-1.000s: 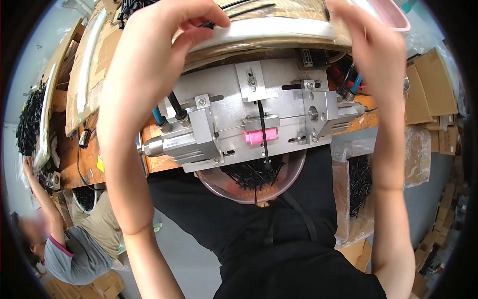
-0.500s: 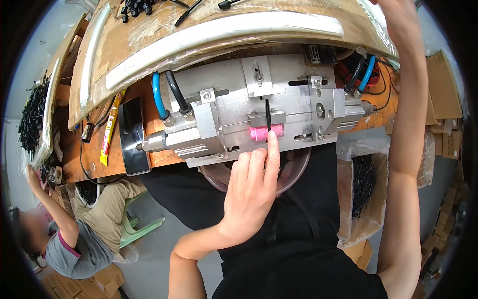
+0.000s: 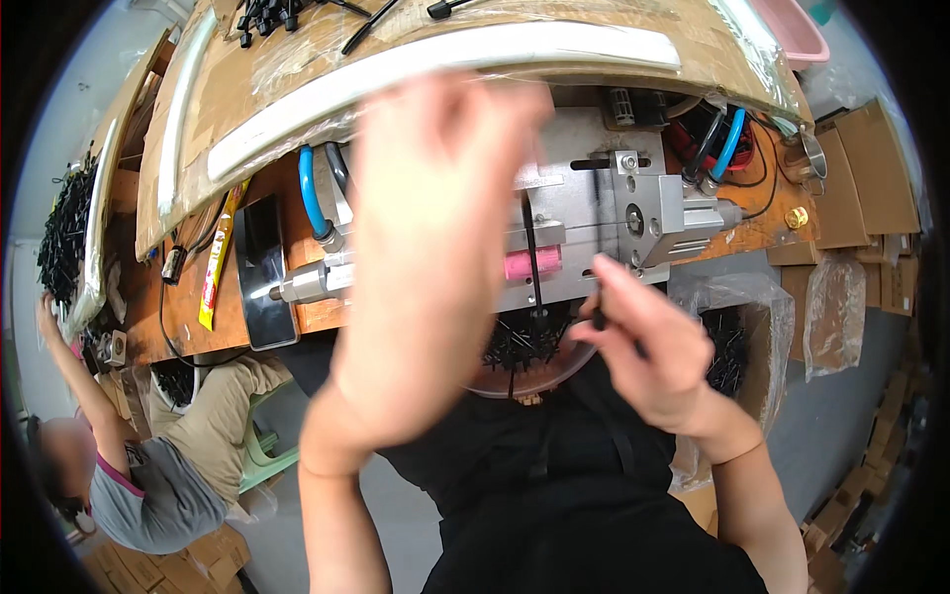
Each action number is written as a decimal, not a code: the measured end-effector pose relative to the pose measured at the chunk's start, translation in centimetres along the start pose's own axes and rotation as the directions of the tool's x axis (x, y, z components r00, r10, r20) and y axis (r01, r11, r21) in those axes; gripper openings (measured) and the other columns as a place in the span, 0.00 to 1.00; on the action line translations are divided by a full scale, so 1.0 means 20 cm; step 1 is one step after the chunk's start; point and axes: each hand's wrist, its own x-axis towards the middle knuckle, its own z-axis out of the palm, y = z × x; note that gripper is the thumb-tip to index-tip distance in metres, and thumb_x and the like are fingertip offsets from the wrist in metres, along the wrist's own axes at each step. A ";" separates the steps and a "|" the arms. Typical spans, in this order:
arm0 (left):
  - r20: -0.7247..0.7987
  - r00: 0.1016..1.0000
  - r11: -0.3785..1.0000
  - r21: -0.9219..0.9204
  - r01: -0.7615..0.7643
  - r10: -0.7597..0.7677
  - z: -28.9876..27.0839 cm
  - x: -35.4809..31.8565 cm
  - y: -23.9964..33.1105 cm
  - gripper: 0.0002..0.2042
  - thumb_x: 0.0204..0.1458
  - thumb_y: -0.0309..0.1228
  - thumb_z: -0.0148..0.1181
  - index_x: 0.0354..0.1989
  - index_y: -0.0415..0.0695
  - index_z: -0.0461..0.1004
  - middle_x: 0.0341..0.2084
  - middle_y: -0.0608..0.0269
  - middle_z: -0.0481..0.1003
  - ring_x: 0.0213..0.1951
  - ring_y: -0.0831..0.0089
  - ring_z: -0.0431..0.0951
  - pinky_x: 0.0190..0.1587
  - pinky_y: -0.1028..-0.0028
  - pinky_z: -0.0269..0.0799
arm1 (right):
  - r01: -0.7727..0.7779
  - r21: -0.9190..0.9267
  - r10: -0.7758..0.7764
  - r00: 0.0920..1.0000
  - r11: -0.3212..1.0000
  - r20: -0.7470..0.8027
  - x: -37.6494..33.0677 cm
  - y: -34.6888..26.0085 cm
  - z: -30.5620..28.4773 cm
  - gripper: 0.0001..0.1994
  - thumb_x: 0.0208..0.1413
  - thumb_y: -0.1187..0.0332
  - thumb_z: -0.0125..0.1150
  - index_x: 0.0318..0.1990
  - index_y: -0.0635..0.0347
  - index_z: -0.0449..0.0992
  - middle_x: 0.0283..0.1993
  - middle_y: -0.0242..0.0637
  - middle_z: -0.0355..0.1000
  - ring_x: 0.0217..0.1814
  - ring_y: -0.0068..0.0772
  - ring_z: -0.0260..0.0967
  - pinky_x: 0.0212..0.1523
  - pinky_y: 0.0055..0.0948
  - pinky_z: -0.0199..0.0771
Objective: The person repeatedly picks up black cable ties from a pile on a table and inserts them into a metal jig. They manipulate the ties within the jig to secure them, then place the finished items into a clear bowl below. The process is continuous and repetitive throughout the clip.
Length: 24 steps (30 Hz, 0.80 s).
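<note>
My left hand (image 3: 435,188), smeared by motion, is raised over the left part of the metal clamping fixture (image 3: 584,223) and hides much of it; its fingers cannot be made out. In a pinch, my right hand (image 3: 658,351) holds a slim black rod (image 3: 598,309) at the fixture's front right edge. Part of that rod is blurred. Across a pink cylinder (image 3: 546,261) at the middle of the fixture lies another black rod (image 3: 530,233). Below the front edge, a bowl (image 3: 554,381) holds several black rods (image 3: 520,342).
Blue air hoses (image 3: 313,193) join the fixture. A phone (image 3: 265,272) and a yellow packet (image 3: 220,257) lie on the left. Behind is a cardboard-covered shelf (image 3: 297,89) with black parts. A plastic-lined box (image 3: 777,327) stands at right. A co-worker (image 3: 148,485) sits at left.
My left hand has left the pink cylinder and risen up and left. My right hand has come down from the far right to the fixture's front, now with a black rod.
</note>
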 end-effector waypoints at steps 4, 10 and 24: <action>0.110 0.993 0.993 0.112 -0.045 0.032 -0.09 0.32 -0.25 0.08 0.58 0.27 0.56 0.43 0.41 0.77 0.38 0.55 0.76 0.40 0.65 0.75 0.46 0.69 0.70 | 0.013 0.024 -0.015 0.996 1.000 0.086 -0.08 -0.03 0.17 0.33 0.41 0.81 0.72 0.59 0.73 0.70 0.26 0.37 0.69 0.21 0.31 0.62 0.25 0.31 0.67; 0.501 0.844 0.977 0.009 0.213 -0.189 -0.24 0.44 -0.11 0.09 0.57 0.30 0.58 0.42 0.40 0.78 0.38 0.53 0.77 0.40 0.63 0.77 0.45 0.65 0.72 | -0.024 0.018 0.022 0.992 1.000 0.127 -0.08 0.03 0.20 0.31 0.44 0.77 0.71 0.60 0.70 0.69 0.22 0.34 0.66 0.22 0.30 0.65 0.26 0.31 0.68; 0.266 0.957 0.976 0.211 0.060 -0.117 0.08 -0.50 0.26 0.30 0.44 0.19 0.57 0.61 0.30 0.65 0.36 0.59 0.67 0.36 0.68 0.69 0.39 0.71 0.68 | 0.134 -0.705 0.116 0.949 0.697 0.294 1.26 0.46 -0.26 0.09 0.54 0.67 0.64 0.39 0.60 0.81 0.34 0.44 0.79 0.39 0.39 0.78 0.40 0.35 0.76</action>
